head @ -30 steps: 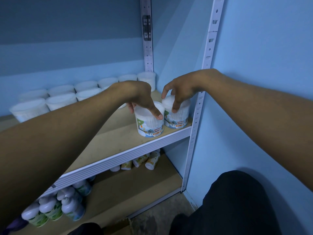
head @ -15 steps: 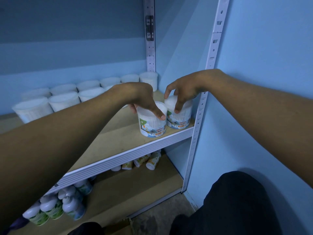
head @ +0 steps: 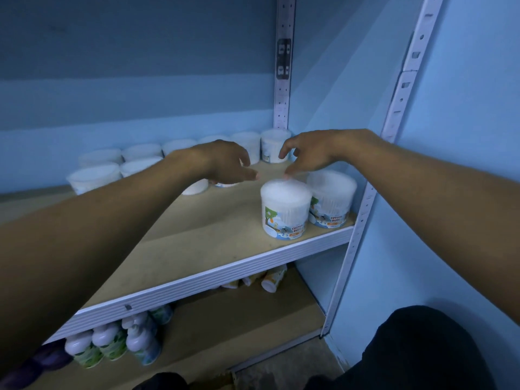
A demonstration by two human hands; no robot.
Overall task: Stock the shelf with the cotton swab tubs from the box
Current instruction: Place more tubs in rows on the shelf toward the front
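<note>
Two cotton swab tubs stand side by side at the front right corner of the wooden shelf [head: 197, 237]: the left tub [head: 285, 211] and the right tub [head: 332, 198], both clear with colourful labels. My left hand [head: 225, 164] hovers behind and to the left of them, fingers apart, holding nothing. My right hand [head: 312, 153] hovers just above the tubs, fingers spread, a fingertip close to the left tub's lid. Several more tubs [head: 140, 161] line the back of the shelf, partly hidden by my left arm. No box is in sight.
White metal uprights [head: 394, 114] frame the shelf on the right, against a blue wall. On the lower shelf stand white-capped bottles [head: 112, 342] at the left and small tipped containers [head: 270, 280] at the back. My dark-clothed knee [head: 416, 350] is at the bottom right.
Both hands have let go of the two front tubs and lifted up and back from them. The tubs stay standing at the shelf's front right corner.
</note>
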